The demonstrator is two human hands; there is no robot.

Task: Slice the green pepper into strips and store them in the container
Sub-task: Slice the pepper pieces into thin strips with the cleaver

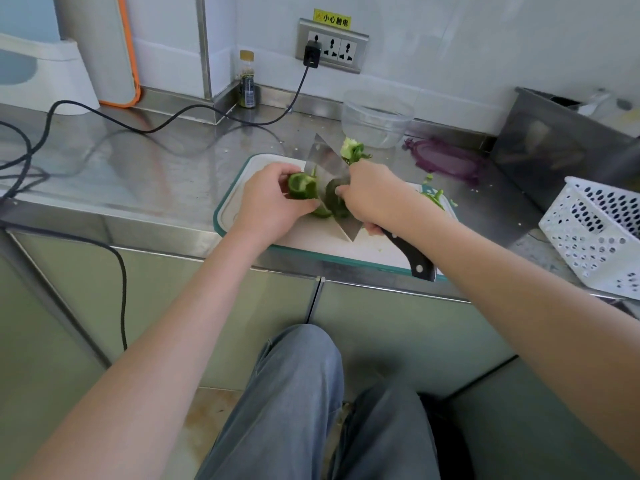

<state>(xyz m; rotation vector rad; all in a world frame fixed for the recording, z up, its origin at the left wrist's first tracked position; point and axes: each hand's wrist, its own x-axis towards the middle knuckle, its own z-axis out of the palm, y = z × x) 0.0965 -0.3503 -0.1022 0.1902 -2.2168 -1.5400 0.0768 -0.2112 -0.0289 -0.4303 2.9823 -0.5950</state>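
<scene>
A hollowed green pepper piece (302,185) lies on the white cutting board (311,242), and my left hand (268,202) grips it. My right hand (374,199) holds a cleaver (330,174) by its black handle, the wide blade standing between the pepper piece and another dark green piece (337,204). The pepper's core and stem (351,150) sit at the board's far edge. A few cut green bits (434,197) lie to the right of my right wrist. The clear round container (377,117) stands open behind the board.
A purple lid (446,161) lies right of the container. A white perforated basket (599,233) sits at the counter's right edge, a dark metal box (561,140) behind it. A black cable (173,119) runs from the wall socket across the steel counter. A small bottle (246,81) stands in the corner.
</scene>
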